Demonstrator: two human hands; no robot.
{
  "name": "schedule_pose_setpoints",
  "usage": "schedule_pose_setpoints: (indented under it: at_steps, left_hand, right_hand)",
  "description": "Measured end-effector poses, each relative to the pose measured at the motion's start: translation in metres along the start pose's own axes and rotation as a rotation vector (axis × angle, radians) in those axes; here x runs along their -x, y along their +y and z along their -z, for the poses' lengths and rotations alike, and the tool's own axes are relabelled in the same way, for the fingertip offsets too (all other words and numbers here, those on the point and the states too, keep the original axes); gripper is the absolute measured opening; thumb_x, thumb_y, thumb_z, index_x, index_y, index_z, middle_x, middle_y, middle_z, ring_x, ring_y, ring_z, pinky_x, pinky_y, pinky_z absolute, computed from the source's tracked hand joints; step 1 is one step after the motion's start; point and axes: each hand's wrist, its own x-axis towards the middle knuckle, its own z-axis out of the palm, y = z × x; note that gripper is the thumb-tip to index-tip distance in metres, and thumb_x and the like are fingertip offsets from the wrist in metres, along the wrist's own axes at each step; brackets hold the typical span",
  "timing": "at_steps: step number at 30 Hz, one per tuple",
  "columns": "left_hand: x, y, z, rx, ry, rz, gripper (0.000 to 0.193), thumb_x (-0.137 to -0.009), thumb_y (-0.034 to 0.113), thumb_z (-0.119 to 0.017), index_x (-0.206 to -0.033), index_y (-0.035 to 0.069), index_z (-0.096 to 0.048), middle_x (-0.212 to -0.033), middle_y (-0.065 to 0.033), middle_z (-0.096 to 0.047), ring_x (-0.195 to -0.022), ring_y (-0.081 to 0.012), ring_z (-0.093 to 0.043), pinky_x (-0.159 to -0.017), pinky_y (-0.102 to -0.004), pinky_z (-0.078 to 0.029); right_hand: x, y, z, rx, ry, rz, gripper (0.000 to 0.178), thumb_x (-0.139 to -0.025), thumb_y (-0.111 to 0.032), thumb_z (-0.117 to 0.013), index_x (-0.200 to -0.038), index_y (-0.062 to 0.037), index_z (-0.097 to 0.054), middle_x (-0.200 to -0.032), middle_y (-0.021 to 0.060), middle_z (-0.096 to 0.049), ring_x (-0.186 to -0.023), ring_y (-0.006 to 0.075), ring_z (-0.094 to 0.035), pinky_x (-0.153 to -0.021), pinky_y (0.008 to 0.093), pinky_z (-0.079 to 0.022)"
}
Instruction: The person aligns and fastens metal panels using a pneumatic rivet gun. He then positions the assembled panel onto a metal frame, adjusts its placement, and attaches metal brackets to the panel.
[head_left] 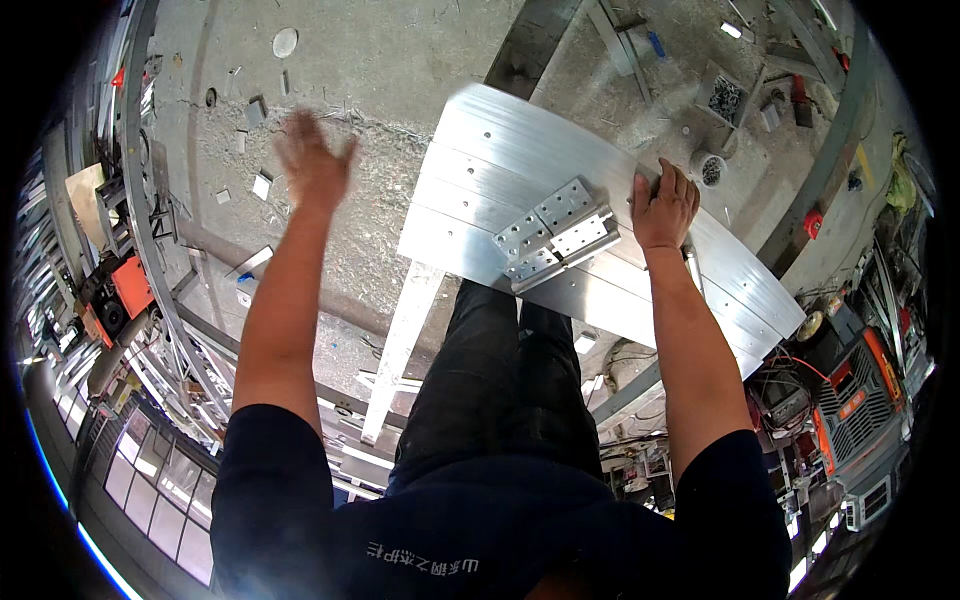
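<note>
A wide silver metal panel point(450, 195), made of long planks with small holes, lies before my legs. On its middle sits a group of metal hinge plates point(540, 225) with rows of holes, some overlapping. My right hand point(664, 205) rests on the panel just right of the hinges, its fingers apart, with nothing visible in its grasp. Partly hidden beside my right wrist lies a thin metal rod-like piece point(693, 268). Left of the panel, my left hand point(318, 165) is raised in the air over the floor. Motion blurs it, but its fingers are spread and it holds nothing visible.
A square tray of small metal fasteners point(722, 97) and a white tub of them point(710, 170) stand beyond the panel. Metal frame bars point(140, 200) run along the left. An orange-and-grey machine point(855, 400) stands at right. Offcuts litter the concrete floor point(370, 60).
</note>
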Motion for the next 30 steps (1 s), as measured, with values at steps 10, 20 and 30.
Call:
schedule_pose_setpoints:
  at_steps: [10, 20, 30]
  left_hand:
    - [0.030, 0.059, -0.009, 1.333, -0.128, -0.142, 0.057, -0.101, 0.042, -0.056, -0.139, 0.001, -0.051, -0.138, -0.0173, -0.058, -0.125, -0.0277, -0.057, -0.102, -0.0347, -0.044]
    - [0.063, 0.110, 0.001, 1.584, -0.078, -0.057, 0.046, -0.095, 0.024, -0.067, -0.132, -0.002, -0.059, -0.117, -0.0150, -0.069, -0.106, -0.0184, -0.064, -0.091, -0.0312, -0.050]
    - [0.071, 0.125, 0.010, 1.709, 0.058, 0.115, 0.038, -0.096, 0.022, -0.065, -0.127, 0.001, -0.064, -0.106, -0.0094, -0.072, -0.091, -0.0126, -0.062, -0.081, -0.0268, -0.050]
  right_hand:
    - [-0.003, -0.007, 0.007, -0.006, -0.103, -0.060, 0.052, -0.091, -0.048, -0.059, -0.126, -0.0098, -0.058, -0.122, 0.0131, -0.061, -0.117, 0.0358, -0.053, -0.110, 0.0497, -0.032]
    - [-0.002, -0.008, 0.007, 0.009, -0.109, -0.079, 0.051, -0.091, -0.047, -0.062, -0.124, -0.0082, -0.060, -0.121, 0.0106, -0.061, -0.120, 0.0332, -0.050, -0.112, 0.0473, -0.030]
    - [-0.044, 0.005, 0.041, -0.138, -0.578, -0.063, 0.067, -0.080, -0.056, -0.074, -0.122, -0.0051, -0.066, -0.116, 0.0160, -0.068, -0.105, 0.0322, -0.066, -0.091, 0.0405, -0.051]
